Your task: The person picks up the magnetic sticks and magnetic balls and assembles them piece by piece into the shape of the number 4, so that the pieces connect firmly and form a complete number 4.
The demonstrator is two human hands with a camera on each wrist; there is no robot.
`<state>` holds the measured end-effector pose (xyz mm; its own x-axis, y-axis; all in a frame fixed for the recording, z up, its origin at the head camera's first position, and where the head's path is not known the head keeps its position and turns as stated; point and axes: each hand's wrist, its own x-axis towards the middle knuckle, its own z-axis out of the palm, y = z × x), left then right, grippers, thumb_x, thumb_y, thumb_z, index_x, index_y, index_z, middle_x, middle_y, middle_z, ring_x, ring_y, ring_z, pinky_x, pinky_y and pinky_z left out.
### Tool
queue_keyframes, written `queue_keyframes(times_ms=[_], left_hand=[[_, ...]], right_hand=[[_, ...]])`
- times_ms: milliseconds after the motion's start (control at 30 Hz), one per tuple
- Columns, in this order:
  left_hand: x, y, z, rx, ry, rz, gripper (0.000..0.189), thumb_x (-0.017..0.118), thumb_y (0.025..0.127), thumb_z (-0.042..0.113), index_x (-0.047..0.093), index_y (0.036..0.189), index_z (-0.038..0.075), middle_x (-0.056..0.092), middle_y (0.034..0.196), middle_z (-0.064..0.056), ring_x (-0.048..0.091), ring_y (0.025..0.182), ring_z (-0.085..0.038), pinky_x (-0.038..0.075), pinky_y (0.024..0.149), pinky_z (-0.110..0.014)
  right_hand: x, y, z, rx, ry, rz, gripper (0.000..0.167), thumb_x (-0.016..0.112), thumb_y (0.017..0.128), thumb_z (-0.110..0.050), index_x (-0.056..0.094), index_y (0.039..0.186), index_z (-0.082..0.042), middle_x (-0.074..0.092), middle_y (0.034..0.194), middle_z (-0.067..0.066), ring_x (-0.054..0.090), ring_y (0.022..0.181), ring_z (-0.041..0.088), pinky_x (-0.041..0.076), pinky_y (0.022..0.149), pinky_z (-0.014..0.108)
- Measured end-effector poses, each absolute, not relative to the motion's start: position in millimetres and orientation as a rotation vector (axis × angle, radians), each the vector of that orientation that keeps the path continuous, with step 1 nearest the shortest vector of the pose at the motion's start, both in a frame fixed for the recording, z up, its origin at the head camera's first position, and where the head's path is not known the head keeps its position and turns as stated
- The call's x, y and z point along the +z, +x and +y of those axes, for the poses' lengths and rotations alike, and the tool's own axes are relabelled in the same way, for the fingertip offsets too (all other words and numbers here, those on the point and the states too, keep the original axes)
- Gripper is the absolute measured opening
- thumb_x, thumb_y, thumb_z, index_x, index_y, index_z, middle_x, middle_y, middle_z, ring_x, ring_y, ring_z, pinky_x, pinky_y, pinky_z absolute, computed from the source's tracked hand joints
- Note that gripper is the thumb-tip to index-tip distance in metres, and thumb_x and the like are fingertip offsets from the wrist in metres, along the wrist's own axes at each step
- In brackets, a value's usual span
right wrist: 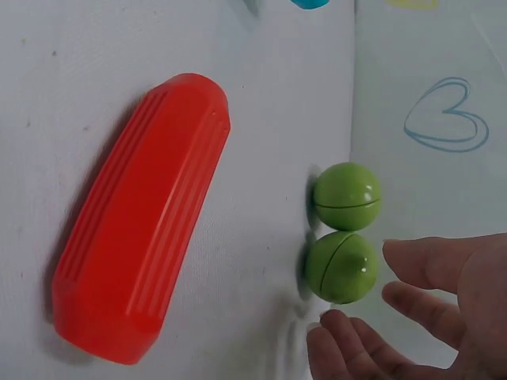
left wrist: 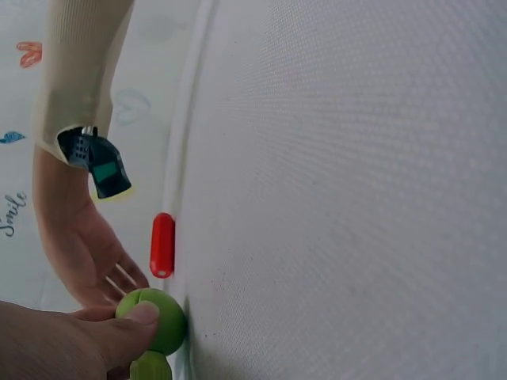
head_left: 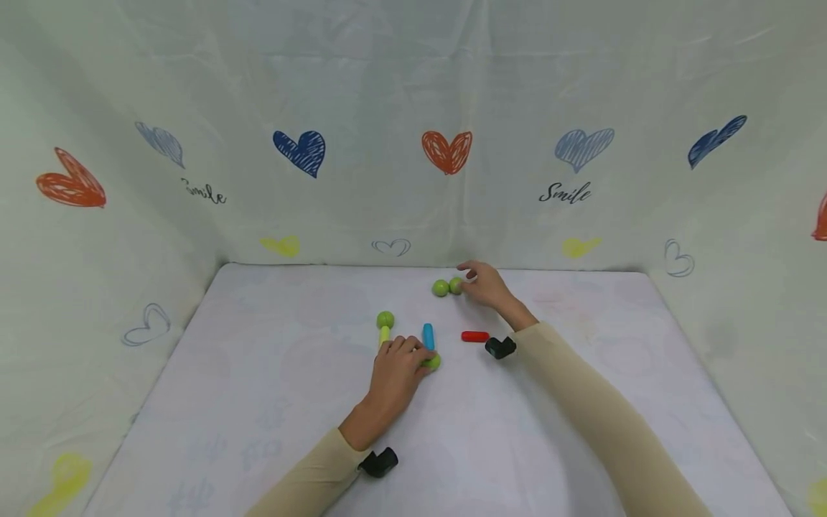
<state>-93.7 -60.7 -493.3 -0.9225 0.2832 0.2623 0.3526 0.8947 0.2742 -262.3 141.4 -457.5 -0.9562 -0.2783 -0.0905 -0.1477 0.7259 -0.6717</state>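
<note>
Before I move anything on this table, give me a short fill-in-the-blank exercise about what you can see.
1. The ball held by the left grip is ____.
2. Near the right grip sit ____ green balls.
3. In the head view, a ____ stick lies between the yellow-green stick and the red stick.
4. The word on the backdrop is ____.

Missing words: green; two; blue; Smile.

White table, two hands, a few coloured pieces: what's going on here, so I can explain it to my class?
A person's left hand pinches a green ball beside the blue stick. The right hand is beside two more green balls near the back of the table, holding neither. The red stick lies untouched.
</note>
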Motion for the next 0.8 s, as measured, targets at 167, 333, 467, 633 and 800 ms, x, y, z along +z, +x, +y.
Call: queue_keyframes(times_ms=[167,333,467,633,800], left_hand=[[-491.5,-93.8,-60.1,-0.475,-0.484,-2.846,0.028,0.090,0.084,0.022,0.083,0.112,0.021,0.072,0.106,0.002,0.063,0.102,-0.019,0.052,0.094,-0.041],[-490.2,-94.2,-59.8,-0.468,-0.481,-2.847,0.028,0.090,0.085,0.022,0.083,0.112,0.021,0.072,0.106,0.002,0.063,0.102,-0.019,0.052,0.094,-0.041],[-489.9,-94.2,-59.3,-0.462,-0.481,-2.841,0.028,0.090,0.085,0.023,0.084,0.112,0.020,0.072,0.105,0.002,0.064,0.102,-0.019,0.052,0.093,-0.041],[-490.4,-94.3,-59.1,-0.475,-0.475,-2.839,0.028,0.090,0.085,0.023,0.083,0.112,0.020,0.072,0.106,0.001,0.064,0.102,-0.019,0.051,0.092,-0.040],[-492.0,-93.4,-59.8,-0.476,-0.479,-2.837,0.028,0.090,0.085,0.022,0.084,0.111,0.020,0.072,0.105,0.002,0.063,0.102,-0.018,0.051,0.092,-0.040]], right_hand=[[-459.5,-266.8,140.2,-0.996,-0.345,2.713,0.044,0.064,0.101,-0.008,0.060,0.143,0.003,0.061,0.139,0.031,0.060,0.126,0.045,0.054,0.101,0.053],[-463.8,-270.0,139.0,-0.952,-0.353,2.728,0.042,0.066,0.099,-0.008,0.063,0.139,0.004,0.063,0.135,0.029,0.062,0.123,0.043,0.053,0.101,0.053],[-465.9,-270.0,138.6,-0.937,-0.354,2.744,0.042,0.069,0.097,-0.007,0.064,0.137,0.005,0.065,0.131,0.028,0.063,0.118,0.041,0.054,0.099,0.052],[-466.0,-267.6,139.2,-0.948,-0.319,2.740,0.040,0.071,0.097,-0.008,0.065,0.135,0.005,0.066,0.128,0.027,0.064,0.115,0.039,0.055,0.098,0.050],[-467.3,-259.2,140.6,-0.984,-0.290,2.755,0.038,0.073,0.097,-0.009,0.067,0.131,0.005,0.068,0.124,0.026,0.066,0.110,0.038,0.056,0.095,0.048]])
